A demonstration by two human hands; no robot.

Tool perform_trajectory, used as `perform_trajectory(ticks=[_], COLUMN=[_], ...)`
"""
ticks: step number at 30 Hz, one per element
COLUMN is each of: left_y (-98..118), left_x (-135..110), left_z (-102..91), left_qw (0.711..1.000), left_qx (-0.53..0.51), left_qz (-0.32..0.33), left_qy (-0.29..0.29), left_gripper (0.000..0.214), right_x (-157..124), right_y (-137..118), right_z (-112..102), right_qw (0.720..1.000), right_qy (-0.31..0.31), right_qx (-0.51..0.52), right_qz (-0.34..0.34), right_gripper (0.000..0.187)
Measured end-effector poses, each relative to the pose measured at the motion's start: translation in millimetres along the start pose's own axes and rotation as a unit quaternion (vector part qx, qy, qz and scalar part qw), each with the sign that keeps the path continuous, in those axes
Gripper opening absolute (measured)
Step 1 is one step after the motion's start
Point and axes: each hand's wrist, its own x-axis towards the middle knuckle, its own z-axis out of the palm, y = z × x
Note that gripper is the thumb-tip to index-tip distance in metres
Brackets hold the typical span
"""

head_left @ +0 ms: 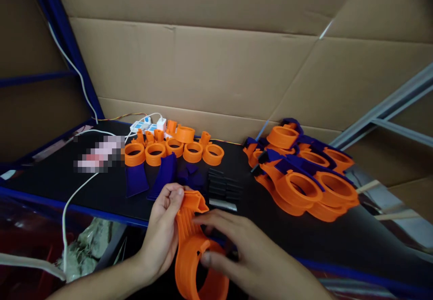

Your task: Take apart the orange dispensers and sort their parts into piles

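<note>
From my distant place I watch the two hands work in front of the tabletop (50,178), near the middle of its front edge. The orange part (184,268) is there: its angular upper end is nearer to the tabletop, and its round ring hangs lower, on the near side of the front edge. The left hand (164,228) is closed on it, with the thumb pressing the upper end. The right hand (241,241) has thumb and fingers apart; the thumb is at the ring, beside a small tab, and the fingers are next to the ribbed neck. Whether these fingertips really press, I cannot tell.

I judge that the step in hand is handling this single part, the left hand supporting and the right hand adjusting. The next move, in my opinion, calls for a firm left pinch and for light right fingers, so that the ring does not swing.

Toward the back edge stand orange rings (154,161), and before them lie dark blue pieces (136,180) and black strips (225,187). Toward the right edge there is a pile of orange and blue parts (301,200). On the held part I see no blue piece.
</note>
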Motion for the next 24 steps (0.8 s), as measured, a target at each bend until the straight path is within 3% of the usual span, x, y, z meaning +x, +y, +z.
perform_trajectory(ticks=[4, 6, 9, 12, 15, 17, 19, 24], left_y=[4, 6, 7, 8, 10, 10, 9, 4], left_x=[1, 2, 8, 15, 16, 13, 8, -1], left_z=[-2.4, -3.5, -5.1, -7.7, -11.3, -13.7, -15.6, -18.7], left_qw=[0.998, 0.996, 0.995, 0.989, 0.983, 0.985, 0.988, 0.989], left_qx=[-0.016, -0.016, -0.002, 0.006, 0.030, 0.054, 0.073, 0.100], left_qz=[0.040, 0.074, 0.095, 0.139, 0.180, 0.164, 0.138, 0.090], left_qy=[0.036, 0.048, 0.042, 0.039, 0.024, 0.001, -0.019, -0.060], left_gripper=[0.020, 0.020, 0.022, 0.029, 0.034, 0.033, 0.031, 0.026], right_x=[-13, -19, -17, 2, 39, 68, 97, 147], right_y=[2, 2, 3, 16, 46, 71, 94, 137], right_z=[19, 32, 35, 6, -39, -63, -76, -75], right_qw=[0.996, 0.993, 0.991, 0.977, 0.912, 0.877, 0.862, 0.876], right_qy=[0.056, 0.071, 0.072, 0.142, 0.246, 0.209, 0.107, -0.006], right_qx=[-0.067, -0.097, -0.113, -0.160, -0.305, -0.382, -0.408, -0.362], right_qz=[-0.021, -0.020, -0.012, 0.009, 0.119, 0.205, 0.282, 0.318], right_gripper=[0.089, 0.103, 0.091, 0.074, 0.067, 0.067, 0.061, 0.039])
